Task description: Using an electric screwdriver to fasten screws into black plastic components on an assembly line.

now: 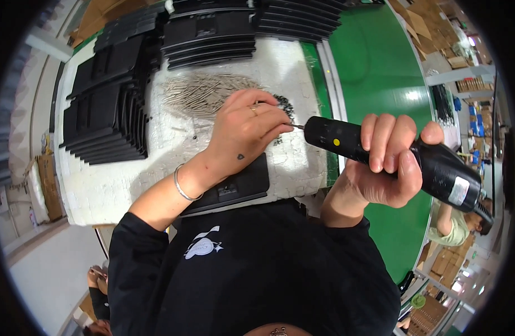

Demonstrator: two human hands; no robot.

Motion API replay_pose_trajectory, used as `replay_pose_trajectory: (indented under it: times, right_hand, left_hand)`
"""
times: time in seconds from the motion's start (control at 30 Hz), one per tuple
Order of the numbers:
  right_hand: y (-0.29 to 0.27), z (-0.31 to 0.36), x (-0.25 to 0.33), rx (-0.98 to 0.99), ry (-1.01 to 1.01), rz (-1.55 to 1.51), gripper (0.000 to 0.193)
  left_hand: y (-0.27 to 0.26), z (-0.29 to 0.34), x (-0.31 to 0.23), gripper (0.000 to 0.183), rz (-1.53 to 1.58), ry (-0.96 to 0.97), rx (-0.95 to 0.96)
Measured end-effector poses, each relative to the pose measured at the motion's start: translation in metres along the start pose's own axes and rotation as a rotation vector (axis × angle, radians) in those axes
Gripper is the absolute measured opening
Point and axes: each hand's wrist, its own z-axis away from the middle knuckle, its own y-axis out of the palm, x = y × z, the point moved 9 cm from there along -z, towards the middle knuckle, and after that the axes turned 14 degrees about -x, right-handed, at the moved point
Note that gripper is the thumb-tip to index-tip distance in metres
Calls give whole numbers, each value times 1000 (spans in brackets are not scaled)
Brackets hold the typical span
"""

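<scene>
My right hand (389, 159) is wrapped around a black electric screwdriver (341, 140), held nearly level with its bit pointing left. At the tip of the thin bit, the fingers of my left hand (243, 126) are pinched together. What lies between those fingertips is too small to make out. Below my left hand a flat black plastic panel (240, 182) lies at the table's near edge, partly covered by my wrist. Behind the hand spreads a pile of thin silvery metal pins (196, 92). Small black pieces (284, 106), probably screws, are scattered beside my left fingers.
Stacks of black panels stand at the left (103, 123) and at the back (210, 36) of the worn white work surface (162, 168). A metal rail (331, 78) separates it from a green surface (375, 73). Another person (450, 224) is at the far right.
</scene>
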Motion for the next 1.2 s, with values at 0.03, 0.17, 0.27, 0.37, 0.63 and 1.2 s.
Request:
replay_pose_trajectory:
  times: [0.03,0.17,0.27,0.37,0.63,1.2]
  right_hand:
    - [4,3,-2,55,14,15,39]
    - [30,18,2,379,16,28,37]
    - [45,30,4,483,8,30,39]
    - [54,38,-13,504,68,10,37]
    - [45,40,-26,246,73,-10,38]
    - [73,77,-60,457,363,27,41]
  left_hand:
    - [-1,3,-2,12,23,24,24]
    - [-5,18,-12,10,67,62,41]
    - [-15,28,-15,17,43,51,65]
    - [-37,36,-5,24,48,-150,-7]
    - [-107,78,79,18,-604,-328,212]
    - [-105,104,15,13,-211,-426,100]
